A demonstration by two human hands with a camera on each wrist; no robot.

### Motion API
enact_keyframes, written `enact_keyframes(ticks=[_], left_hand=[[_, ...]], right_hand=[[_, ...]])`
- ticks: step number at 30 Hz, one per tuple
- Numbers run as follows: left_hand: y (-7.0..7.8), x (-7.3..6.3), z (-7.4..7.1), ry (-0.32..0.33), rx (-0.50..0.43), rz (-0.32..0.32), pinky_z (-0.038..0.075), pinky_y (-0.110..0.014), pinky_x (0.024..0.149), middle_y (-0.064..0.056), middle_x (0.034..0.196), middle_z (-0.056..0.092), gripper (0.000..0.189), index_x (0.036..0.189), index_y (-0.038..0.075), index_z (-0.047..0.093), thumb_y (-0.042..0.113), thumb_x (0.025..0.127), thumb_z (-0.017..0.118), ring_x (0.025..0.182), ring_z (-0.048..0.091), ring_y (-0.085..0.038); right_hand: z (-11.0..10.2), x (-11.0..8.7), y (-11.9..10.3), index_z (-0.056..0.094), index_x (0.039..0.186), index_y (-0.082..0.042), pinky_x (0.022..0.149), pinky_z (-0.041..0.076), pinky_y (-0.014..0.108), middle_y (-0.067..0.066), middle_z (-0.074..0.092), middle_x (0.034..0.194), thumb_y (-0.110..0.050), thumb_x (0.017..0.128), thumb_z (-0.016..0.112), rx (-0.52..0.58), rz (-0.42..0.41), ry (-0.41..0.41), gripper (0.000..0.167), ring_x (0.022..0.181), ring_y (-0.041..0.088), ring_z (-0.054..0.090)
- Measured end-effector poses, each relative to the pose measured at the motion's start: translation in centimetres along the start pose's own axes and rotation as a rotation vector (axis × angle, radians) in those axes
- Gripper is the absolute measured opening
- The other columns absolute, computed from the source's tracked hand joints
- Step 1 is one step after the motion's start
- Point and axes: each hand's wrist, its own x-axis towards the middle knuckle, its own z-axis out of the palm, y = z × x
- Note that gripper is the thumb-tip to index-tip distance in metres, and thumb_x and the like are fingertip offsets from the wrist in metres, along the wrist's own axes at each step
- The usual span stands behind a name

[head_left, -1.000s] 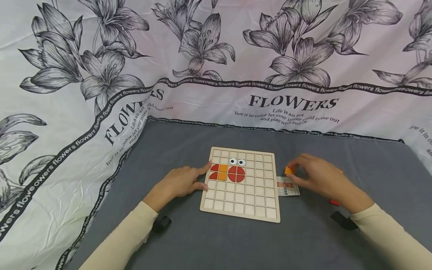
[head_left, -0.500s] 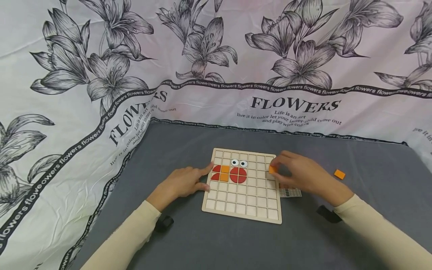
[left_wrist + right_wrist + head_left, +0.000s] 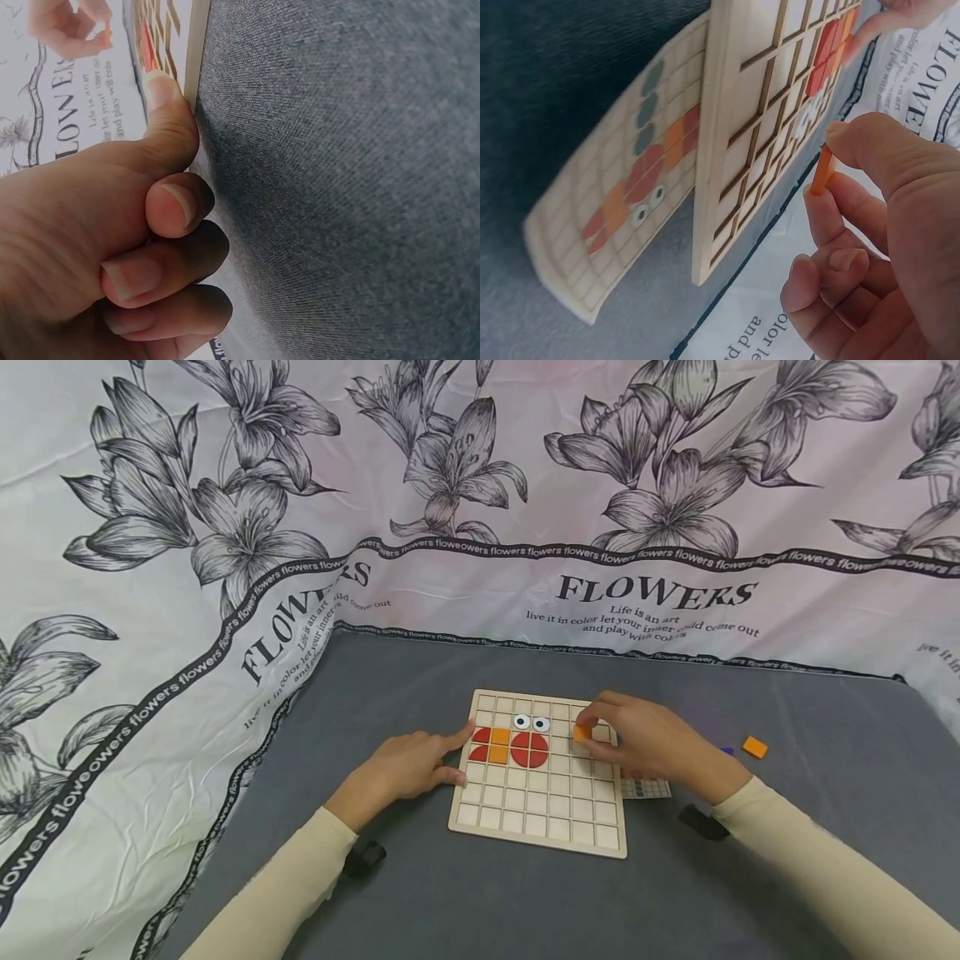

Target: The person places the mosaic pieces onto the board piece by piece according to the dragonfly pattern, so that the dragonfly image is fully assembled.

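Observation:
My right hand [image 3: 645,739] pinches an orange square tile [image 3: 824,171] between thumb and index finger, above the right part of a wooden grid board [image 3: 510,827]. My left hand [image 3: 405,766] rests at the board's left edge, index finger stretched out and thumb touching the rim; its other fingers [image 3: 161,274] are curled in. Set in the board are red quarter-round tiles making a disc [image 3: 528,749], two eye tiles [image 3: 531,723], orange squares [image 3: 498,745] and red curved tiles [image 3: 480,744] at the left.
A printed pattern card [image 3: 630,180] lies partly under the board's right side. Farther right on the grey table [image 3: 540,910] are a loose orange tile [image 3: 755,747] and a small purple piece [image 3: 727,751], mostly hidden behind the right arm. A flower-printed cloth [image 3: 465,585] hangs behind.
My right hand has carried the orange tile leftward from beside the board to over its right-hand squares. The left hand keeps its place on the edge. The loose orange and purple pieces have come into view.

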Motion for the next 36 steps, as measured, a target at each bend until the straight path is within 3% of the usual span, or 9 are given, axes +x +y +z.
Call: enact_keyframes(ticks=[6, 17, 23, 33, 36], left_hand=[[-0.1, -0.2, -0.1, -0.005, -0.003, -0.011, 0.047, -0.039, 0.072, 0.001, 0.076, 0.058, 0.087, 0.169, 0.031, 0.028, 0.053, 0.097, 0.071, 0.082, 0.058, -0.018], [-0.3, -0.2, 0.1, 0.0, -0.006, 0.001, 0.047, -0.039, 0.072, -0.002, 0.092, 0.069, 0.086, 0.169, 0.031, 0.028, 0.053, 0.097, 0.071, 0.086, 0.058, -0.018], [-0.3, -0.1, 0.1, -0.002, -0.01, 0.006, 0.047, -0.039, 0.072, 0.0, 0.082, 0.063, 0.088, 0.169, 0.032, 0.027, 0.053, 0.097, 0.071, 0.084, 0.058, -0.018], [-0.2, 0.0, 0.2, 0.001, -0.014, 0.006, 0.047, -0.039, 0.072, 0.0, 0.084, 0.064, 0.088, 0.169, 0.032, 0.027, 0.053, 0.096, 0.072, 0.085, 0.058, -0.019], [-0.2, 0.0, 0.2, 0.003, -0.011, 0.007, 0.047, -0.039, 0.073, -0.002, 0.093, 0.069, 0.087, 0.169, 0.032, 0.028, 0.053, 0.096, 0.072, 0.086, 0.058, -0.018]], right_hand=[[0.4, 0.9, -0.5, 0.079, 0.113, -0.02, 0.074, 0.055, 0.036, -0.007, 0.067, 0.107, -0.035, 0.096, 0.081, 0.026, -0.002, -0.023, 0.023, 0.085, 0.013, 0.065], [1.8, 1.6, -1.0, 0.08, 0.111, -0.019, 0.076, 0.056, 0.035, -0.008, 0.067, 0.106, -0.03, 0.097, 0.08, 0.04, -0.02, -0.06, 0.018, 0.089, 0.009, 0.065], [2.1, 1.6, -0.9, 0.08, 0.112, -0.019, 0.075, 0.057, 0.034, -0.007, 0.067, 0.107, -0.028, 0.097, 0.081, 0.035, -0.015, -0.078, 0.018, 0.088, 0.009, 0.065], [2.2, 1.5, -1.0, 0.08, 0.114, -0.018, 0.077, 0.058, 0.034, -0.006, 0.068, 0.109, -0.028, 0.096, 0.082, 0.032, -0.016, -0.081, 0.021, 0.09, 0.009, 0.066], [2.2, 1.5, -1.1, 0.081, 0.114, -0.017, 0.077, 0.058, 0.035, -0.006, 0.067, 0.109, -0.028, 0.096, 0.083, 0.03, -0.019, -0.078, 0.021, 0.092, 0.01, 0.067]])
